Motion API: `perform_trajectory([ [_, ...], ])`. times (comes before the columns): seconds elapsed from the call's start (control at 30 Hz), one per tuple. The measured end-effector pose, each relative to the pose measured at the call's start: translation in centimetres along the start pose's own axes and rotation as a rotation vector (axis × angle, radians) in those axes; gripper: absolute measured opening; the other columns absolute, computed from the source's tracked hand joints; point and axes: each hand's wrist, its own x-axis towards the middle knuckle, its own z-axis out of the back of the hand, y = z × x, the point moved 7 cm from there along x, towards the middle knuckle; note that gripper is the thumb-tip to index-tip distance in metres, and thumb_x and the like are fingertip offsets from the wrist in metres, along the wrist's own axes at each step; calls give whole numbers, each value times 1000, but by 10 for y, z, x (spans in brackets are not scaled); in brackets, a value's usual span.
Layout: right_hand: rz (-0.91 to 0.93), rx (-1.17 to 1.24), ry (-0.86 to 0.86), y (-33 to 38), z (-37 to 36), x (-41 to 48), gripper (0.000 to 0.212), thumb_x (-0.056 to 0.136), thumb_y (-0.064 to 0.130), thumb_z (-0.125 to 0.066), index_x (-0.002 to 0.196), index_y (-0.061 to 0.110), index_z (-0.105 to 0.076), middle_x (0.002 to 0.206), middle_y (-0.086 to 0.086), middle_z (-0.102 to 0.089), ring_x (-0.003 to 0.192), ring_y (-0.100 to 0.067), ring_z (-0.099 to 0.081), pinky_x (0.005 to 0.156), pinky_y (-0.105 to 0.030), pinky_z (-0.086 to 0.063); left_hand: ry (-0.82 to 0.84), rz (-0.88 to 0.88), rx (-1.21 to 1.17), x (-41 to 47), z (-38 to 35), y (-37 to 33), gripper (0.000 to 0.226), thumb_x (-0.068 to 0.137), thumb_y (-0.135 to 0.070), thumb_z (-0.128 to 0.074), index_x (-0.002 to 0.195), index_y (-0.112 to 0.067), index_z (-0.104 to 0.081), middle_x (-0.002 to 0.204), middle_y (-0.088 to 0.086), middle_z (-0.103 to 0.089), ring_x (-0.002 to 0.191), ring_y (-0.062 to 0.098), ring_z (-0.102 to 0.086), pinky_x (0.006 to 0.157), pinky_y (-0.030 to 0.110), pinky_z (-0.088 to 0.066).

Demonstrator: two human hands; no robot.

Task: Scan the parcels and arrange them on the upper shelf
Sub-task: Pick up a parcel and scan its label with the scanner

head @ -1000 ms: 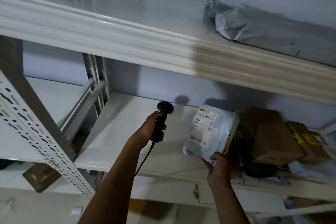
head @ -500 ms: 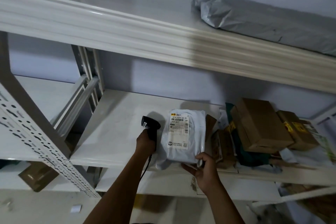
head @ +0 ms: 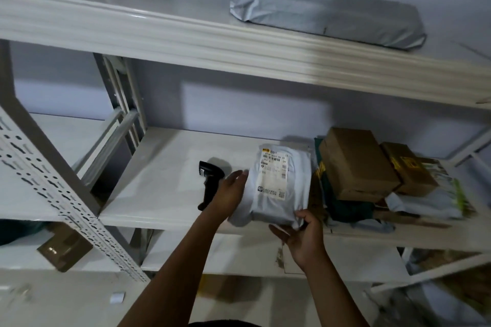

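The white parcel [head: 279, 183] sits label up at the front of the middle shelf [head: 164, 194], its near end over the shelf's front edge; whether it rests fully on the shelf, I cannot tell. Your right grip [head: 303, 236] curls round its near right corner. Your left grip [head: 231, 191] is open, straight fingers laid against the parcel's left side.

That hold looks thin for a lift. A soft bag pinched at one corner may sag and slide out, since the flat left grip only steadies it. Get that grip under it before you raise it.

The scanner [head: 210, 180] lies loose on the shelf just behind your left wrist, so a backward sweep could knock it off. On the right, the brown boxes [head: 356, 164] and crumpled bags crowd against the parcel and may drag along.

The upper shelf [head: 159, 32] has a deep front rim that a low lift could catch. Land the parcel clear of the grey parcel [head: 326, 18] already up there.
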Motion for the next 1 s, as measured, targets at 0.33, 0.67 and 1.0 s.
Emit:
perform_trajectory([
  [0.33,320,-262,37,68,37,-53,45,95,19,-55,140,23,-52,141,-10,-59,117,-18,-60,89,-32,-54,192,-113,-189,-91,-101,-42,44,97,-25,-71,138,-15,-59,126,13,-72,101,22,-71,85,30,-62],
  [0.67,690,-142,110,143,55,-150,60,86,32,-59,144,37,-45,138,6,-60,118,-7,-63,86,-20,-56,94,-371,-466,-190,-165,-110,61,105,-17,-55,159,-24,-27,147,19,-52,95,23,-67,57,31,-63],
  [1.0,781,26,138,179,53,-211,68,88,34,-59,152,18,-44,143,-7,-59,125,-19,-62,102,-36,-56,-203,-899,-335,-270,-167,-157,73,98,-41,-52,163,-26,-23,170,-10,-23,157,15,-23,123,56,-30],
])
